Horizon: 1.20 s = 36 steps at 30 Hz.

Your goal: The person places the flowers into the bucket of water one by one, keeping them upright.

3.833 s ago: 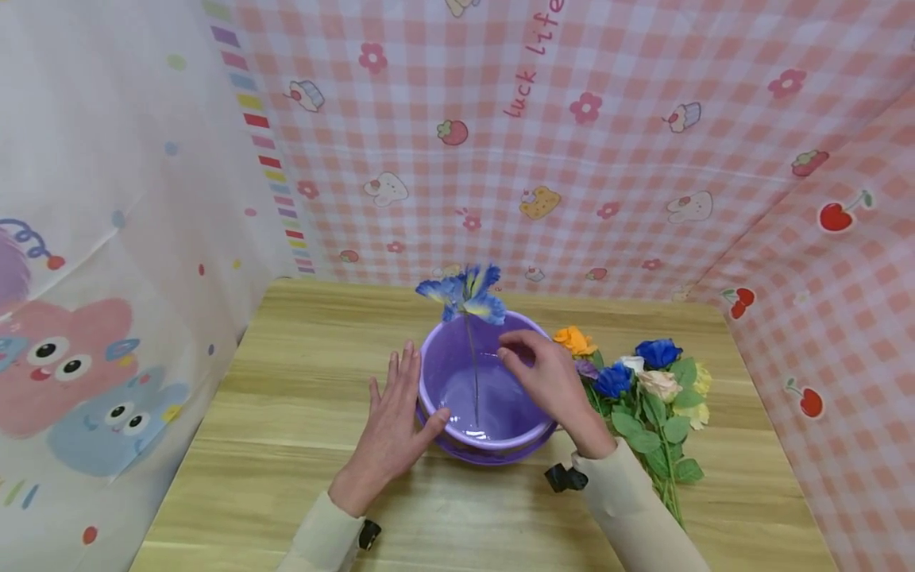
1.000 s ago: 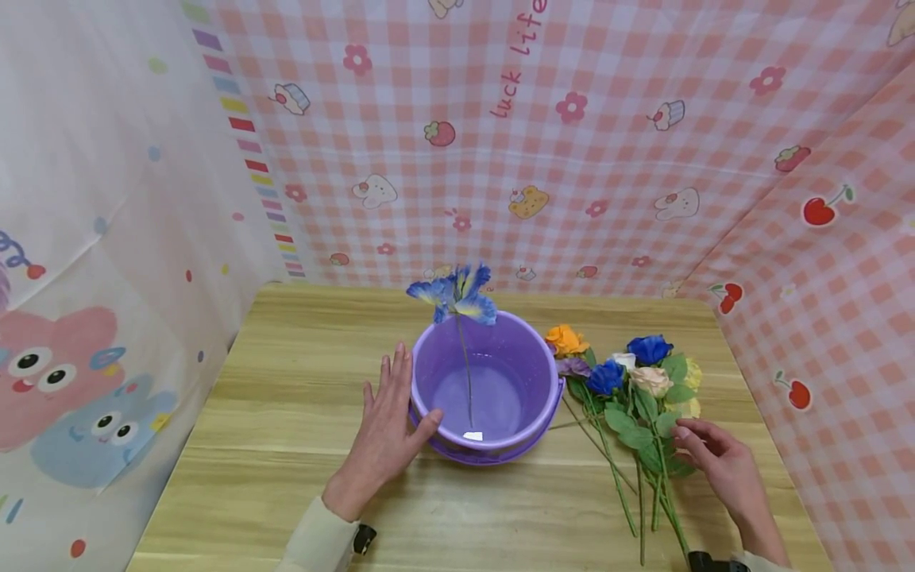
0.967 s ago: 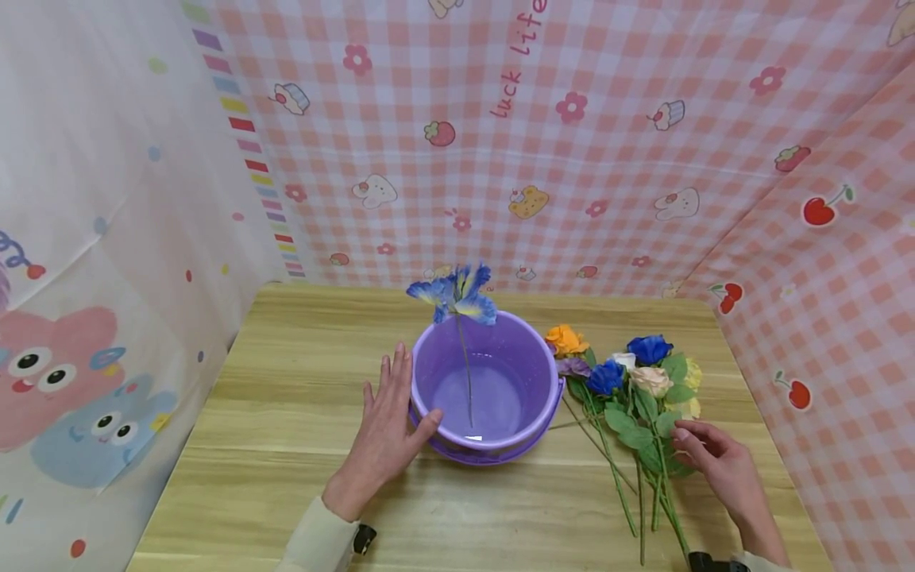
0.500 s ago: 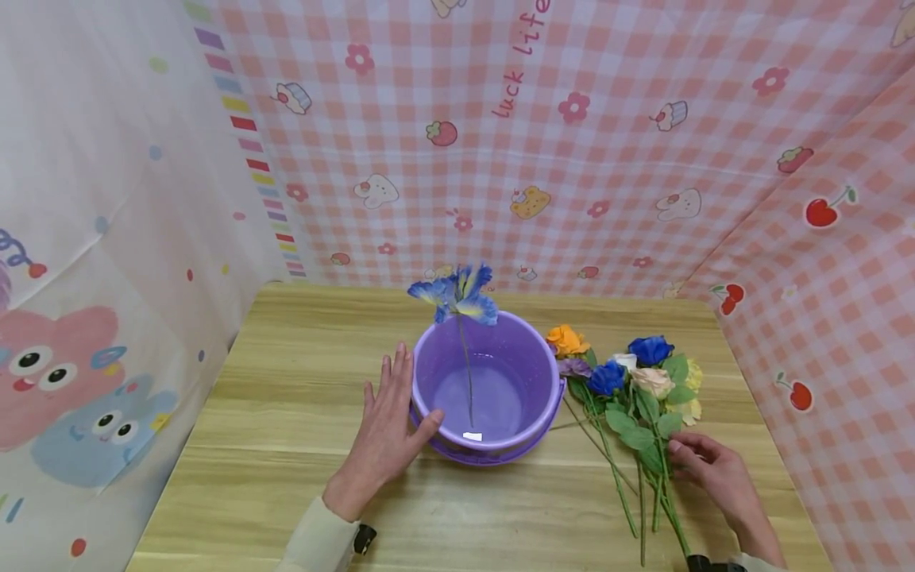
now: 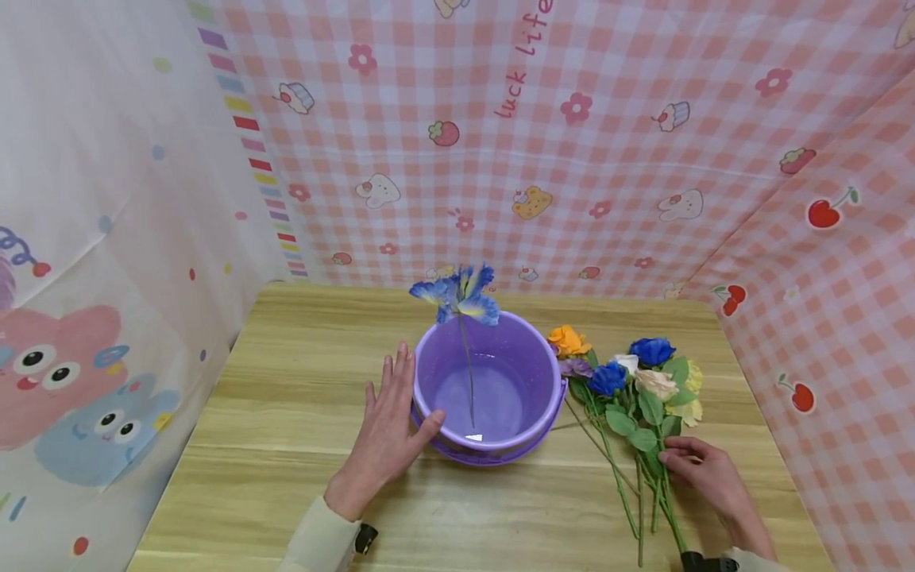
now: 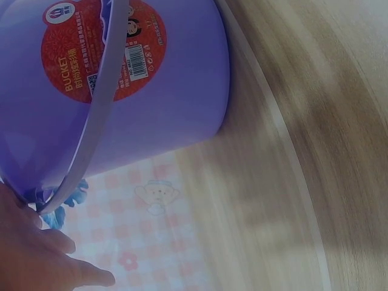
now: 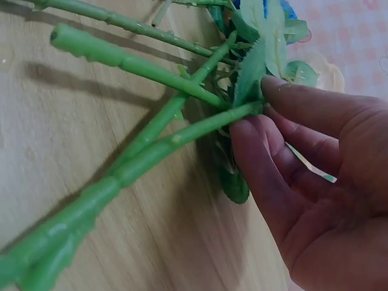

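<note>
Wooden and pale, the table (image 5: 300, 413) carried everything, boxed in by a pink checked cloth (image 5: 572, 159) printed with cherries and cupcakes. A purple plastic bucket (image 5: 493, 381) stood near the table's middle, water in its bottom, its red label (image 6: 103, 48) facing the left wrist camera. To the right of the bucket lay a bunch of artificial flowers (image 5: 636, 381), orange, blue, cream and yellow heads pointing away from the person and green stems (image 7: 151, 133) toward them. One blue iris (image 5: 461, 290) stood in the bucket, leaning on its far rim. The left hand (image 5: 389, 429) rested flat against the bucket's left side, fingers straight, thumb touching the wall. The right hand (image 5: 704, 469), right of the bucket, pinched a stem among the leaves with curled fingertips (image 7: 248, 130).
</note>
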Motion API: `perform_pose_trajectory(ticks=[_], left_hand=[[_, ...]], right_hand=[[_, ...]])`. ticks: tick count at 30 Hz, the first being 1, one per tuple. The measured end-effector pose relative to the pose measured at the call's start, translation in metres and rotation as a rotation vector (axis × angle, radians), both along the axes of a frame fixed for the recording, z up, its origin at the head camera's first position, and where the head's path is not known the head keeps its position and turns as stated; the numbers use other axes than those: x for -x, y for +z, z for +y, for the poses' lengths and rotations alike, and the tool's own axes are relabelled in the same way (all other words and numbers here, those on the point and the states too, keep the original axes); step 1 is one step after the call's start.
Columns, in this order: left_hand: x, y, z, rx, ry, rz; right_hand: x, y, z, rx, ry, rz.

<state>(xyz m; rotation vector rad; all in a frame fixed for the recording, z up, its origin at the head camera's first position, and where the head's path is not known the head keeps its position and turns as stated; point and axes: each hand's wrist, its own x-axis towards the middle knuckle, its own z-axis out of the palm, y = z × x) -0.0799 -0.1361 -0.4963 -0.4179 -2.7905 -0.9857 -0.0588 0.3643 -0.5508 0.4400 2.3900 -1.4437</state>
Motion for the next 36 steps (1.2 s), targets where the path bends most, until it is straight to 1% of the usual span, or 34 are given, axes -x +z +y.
perform_pose_trajectory(ticks=[2,5,10,12,17,19,24,31,34,36], left_hand=[[0.000,0.000,0.000,-0.004,-0.001,-0.008],[-0.001,0.000,0.000,-0.007,-0.003,-0.014],[-0.001,0.000,0.000,-0.005,-0.001,-0.014],[-0.001,0.000,0.000,-0.006,0.000,-0.012],[-0.002,0.000,0.000,-0.009,0.000,-0.006],[-0.002,0.000,0.000,-0.009,0.000,-0.005],[-0.002,0.000,0.000,-0.004,-0.002,0.002],[0.000,0.000,0.001,0.003,-0.004,0.001],[0.000,0.000,0.000,0.002,-0.006,-0.002],[0.000,0.001,0.000,0.000,-0.006,-0.007]], right_hand=[[0.001,-0.002,-0.001,-0.025,-0.002,-0.004],[0.003,-0.003,-0.003,-0.035,-0.001,-0.004],[0.004,0.000,-0.007,-0.017,0.001,-0.014],[0.004,0.002,-0.008,-0.027,0.001,-0.005],[0.005,0.008,-0.010,-0.113,-0.007,0.052],[0.005,0.011,-0.010,-0.132,-0.018,0.070],[0.006,0.022,-0.012,-0.120,-0.070,0.120],[0.009,0.036,-0.014,-0.174,-0.150,0.247],[0.011,0.042,-0.016,-0.170,-0.173,0.293],[0.013,0.047,-0.018,-0.154,-0.190,0.307]])
